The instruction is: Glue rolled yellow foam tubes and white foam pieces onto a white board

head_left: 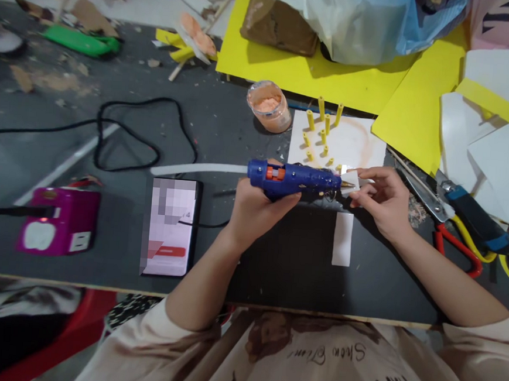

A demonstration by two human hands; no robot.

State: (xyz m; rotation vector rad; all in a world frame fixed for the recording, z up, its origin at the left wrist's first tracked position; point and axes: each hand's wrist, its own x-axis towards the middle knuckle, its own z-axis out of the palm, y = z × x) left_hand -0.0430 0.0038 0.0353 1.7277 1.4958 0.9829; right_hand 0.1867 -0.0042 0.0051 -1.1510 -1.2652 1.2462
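My left hand is wrapped round a blue hot glue gun with a long white glue stick sticking out of its rear. The gun's metal nozzle points right and meets a small white paper piece. Between thumb and fingers, my right hand pinches that piece. Just behind the gun lies a white board with several short yellow sticks standing upright on it. A narrow white paper strip lies flat on the dark table in front of my hands.
A jar of orange stuff stands behind the gun. Scissors and a utility knife lie on the right. At left are a phone, a magenta power box and a looped black cable. Yellow sheets cover the back.
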